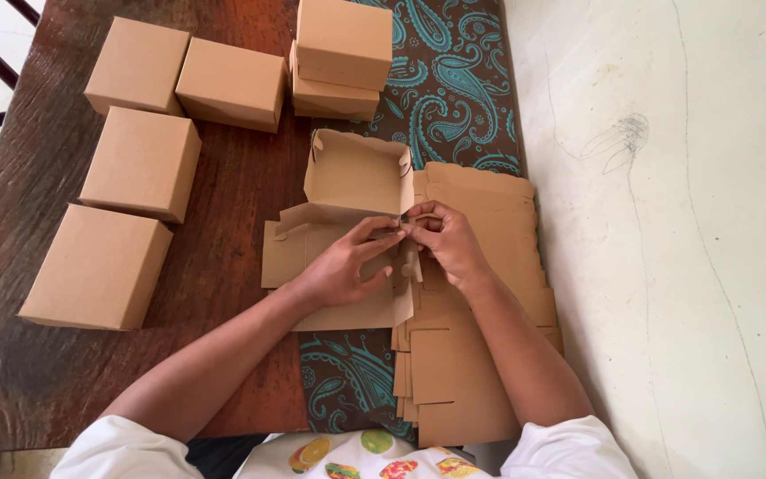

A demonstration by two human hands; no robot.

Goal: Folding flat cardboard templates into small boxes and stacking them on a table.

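Note:
A half-folded brown cardboard box (354,173) lies in the middle of the table, its far walls standing and its near flaps flat. My left hand (345,262) presses on the flat panel and pinches a side flap near the box's right corner. Fingertip to fingertip with it, my right hand (448,239) grips the same flap from the right. Under my right forearm sits a stack of flat unfolded box blanks (480,355).
Several closed brown boxes stand on the dark wooden table (223,186): three at left (142,162), and a stack of two at the back (340,53). A teal paisley cloth (454,80) runs under the blanks. A pale wall (667,222) borders the right.

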